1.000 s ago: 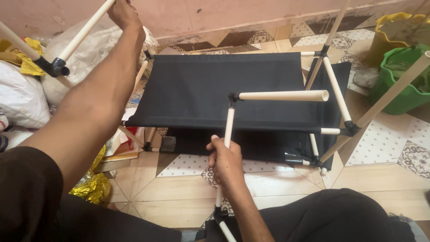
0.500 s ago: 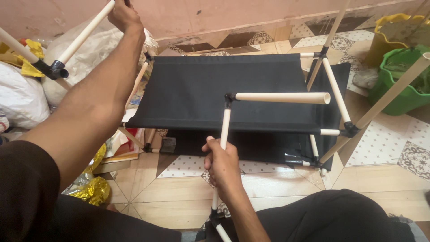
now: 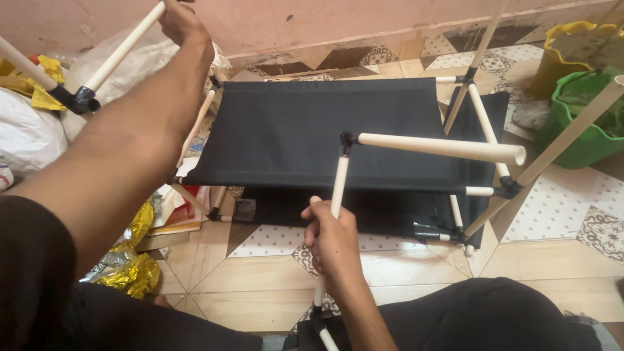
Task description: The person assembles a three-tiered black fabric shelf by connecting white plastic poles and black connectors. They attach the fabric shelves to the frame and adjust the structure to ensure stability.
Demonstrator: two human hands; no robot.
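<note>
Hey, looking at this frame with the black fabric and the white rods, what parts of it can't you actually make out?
Head view only:
- Left hand fingers: cut off by the top edge, so its grip on the upper rod is partly unseen.
- Lower shelf: mostly hidden under the black fabric panel.
- Green tub contents: cut by the right edge.
- Near rod in the right hand: lower end leaves the bottom edge.

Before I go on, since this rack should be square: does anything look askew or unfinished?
Yes. The cream tube from the black elbow ends open in mid-air over the black fabric, joined to nothing. The right hand grips the upright tube below that elbow; the left hand holds another tube at top left.
</note>
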